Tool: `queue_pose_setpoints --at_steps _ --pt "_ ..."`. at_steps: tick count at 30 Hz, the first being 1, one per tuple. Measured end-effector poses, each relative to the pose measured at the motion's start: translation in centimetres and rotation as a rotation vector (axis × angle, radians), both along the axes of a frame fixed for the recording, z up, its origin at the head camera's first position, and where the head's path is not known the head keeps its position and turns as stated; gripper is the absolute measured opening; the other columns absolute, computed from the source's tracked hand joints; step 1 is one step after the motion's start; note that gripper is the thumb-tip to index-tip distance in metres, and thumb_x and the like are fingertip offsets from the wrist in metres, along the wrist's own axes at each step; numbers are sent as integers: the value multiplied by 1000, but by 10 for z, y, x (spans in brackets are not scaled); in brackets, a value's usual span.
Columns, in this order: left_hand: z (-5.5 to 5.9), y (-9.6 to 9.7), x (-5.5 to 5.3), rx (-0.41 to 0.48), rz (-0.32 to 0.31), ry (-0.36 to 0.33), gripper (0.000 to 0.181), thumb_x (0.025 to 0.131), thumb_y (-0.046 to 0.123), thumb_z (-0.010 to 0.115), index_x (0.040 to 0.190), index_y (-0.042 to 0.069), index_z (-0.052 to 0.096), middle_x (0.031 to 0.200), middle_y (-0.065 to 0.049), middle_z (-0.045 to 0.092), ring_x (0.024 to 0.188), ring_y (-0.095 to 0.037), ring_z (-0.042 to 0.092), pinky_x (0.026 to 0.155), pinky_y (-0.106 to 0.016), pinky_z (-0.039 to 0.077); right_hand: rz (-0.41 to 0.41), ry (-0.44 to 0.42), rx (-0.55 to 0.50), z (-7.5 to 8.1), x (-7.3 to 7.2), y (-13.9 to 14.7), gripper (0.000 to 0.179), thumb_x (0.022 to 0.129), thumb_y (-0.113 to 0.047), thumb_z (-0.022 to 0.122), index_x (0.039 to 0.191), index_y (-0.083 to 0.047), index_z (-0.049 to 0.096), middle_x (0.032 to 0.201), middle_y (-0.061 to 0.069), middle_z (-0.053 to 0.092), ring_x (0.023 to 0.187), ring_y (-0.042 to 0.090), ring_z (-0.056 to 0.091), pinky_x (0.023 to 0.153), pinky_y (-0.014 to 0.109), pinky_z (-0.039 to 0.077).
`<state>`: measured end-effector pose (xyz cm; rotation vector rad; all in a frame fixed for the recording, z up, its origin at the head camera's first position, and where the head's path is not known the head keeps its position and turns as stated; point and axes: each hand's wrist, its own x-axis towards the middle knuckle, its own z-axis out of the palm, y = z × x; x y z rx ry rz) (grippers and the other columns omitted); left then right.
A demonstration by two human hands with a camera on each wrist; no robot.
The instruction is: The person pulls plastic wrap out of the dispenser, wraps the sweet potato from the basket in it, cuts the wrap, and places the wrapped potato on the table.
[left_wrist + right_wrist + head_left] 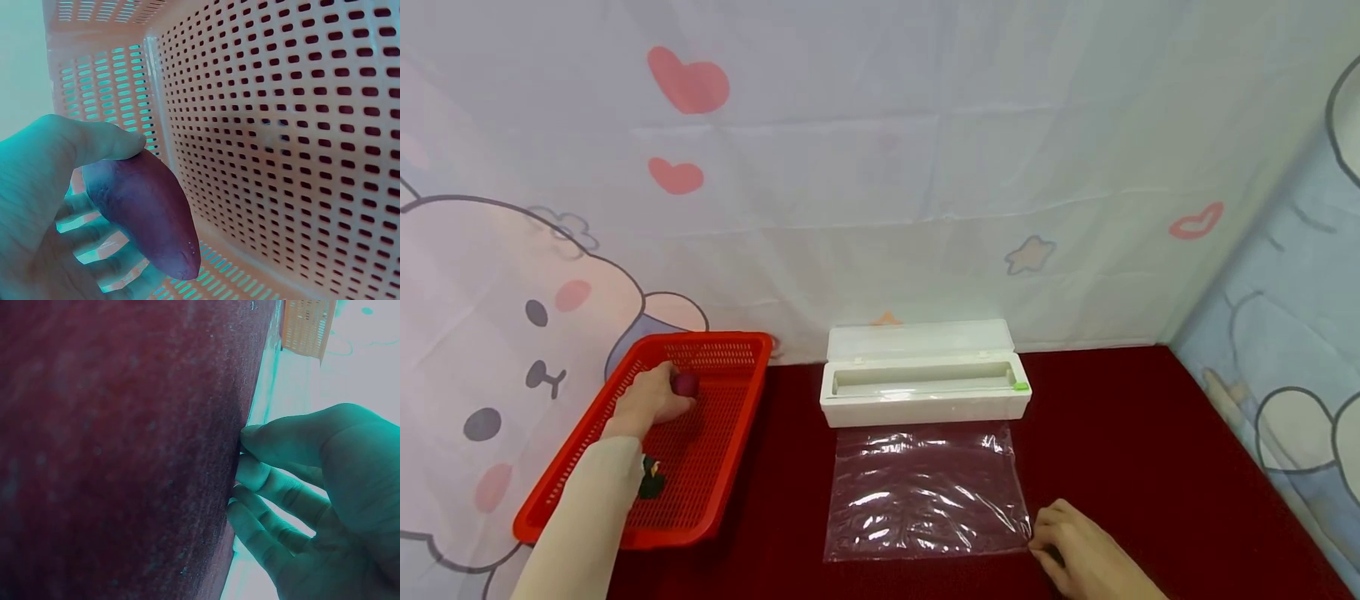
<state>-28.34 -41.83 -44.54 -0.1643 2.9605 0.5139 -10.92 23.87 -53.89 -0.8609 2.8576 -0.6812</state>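
My left hand (651, 396) reaches into the red perforated basket (662, 540) at the left. It holds a purple sweet potato (147, 215), thumb on one side and fingers behind it, with the tapered end sticking out. A sheet of clear plastic wrap (925, 500) lies wrinkled on the dark red cloth, running forward from a white wrap dispenser box (925, 410) whose lid stands raised. At the sheet's front right corner rests my right hand (1075, 550), fingertips down on the cloth and loosely bent. Nothing shows between its fingers in the right wrist view.
A dark green object (652, 483) lies in the basket, partly covered by my left sleeve. A small green slider (1021, 386) sits at the right end of the dispenser's front edge. Behind everything hangs a pale curtain (880, 208) printed with hearts and cartoon animals.
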Motion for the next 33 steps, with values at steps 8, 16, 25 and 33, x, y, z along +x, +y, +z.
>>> queue_pose_setpoints --at_steps 8,16,25,33 --pt "19 10 1 -11 -17 34 68 89 30 80 139 -4 49 121 -29 63 102 -44 60 80 -53 56 -32 52 38 3 1 -1 19 91 -12 82 84 -29 79 92 -23 60 92 1 51 75 24 55" --pt "30 12 8 -48 -45 78 64 90 32 76 138 -2 51 119 -30 64 94 -43 63 71 -49 55 -44 35 64 3 3 -3 16 91 -13 83 85 -28 80 93 -21 61 92 2 50 75 24 55" --pt "52 18 15 -115 -96 129 62 90 31 75 139 -2 54 121 -29 66 97 -42 64 73 -53 55 -20 143 30 1 3 -4 20 88 -11 85 82 -29 78 90 -22 61 93 3 53 77 26 56" --pt "67 31 20 -128 -157 146 63 90 29 76 141 -2 54 125 -29 66 99 -43 64 79 -58 56 -38 86 56 2 5 -4 19 90 -12 82 83 -30 77 92 -22 60 92 3 50 76 25 54"
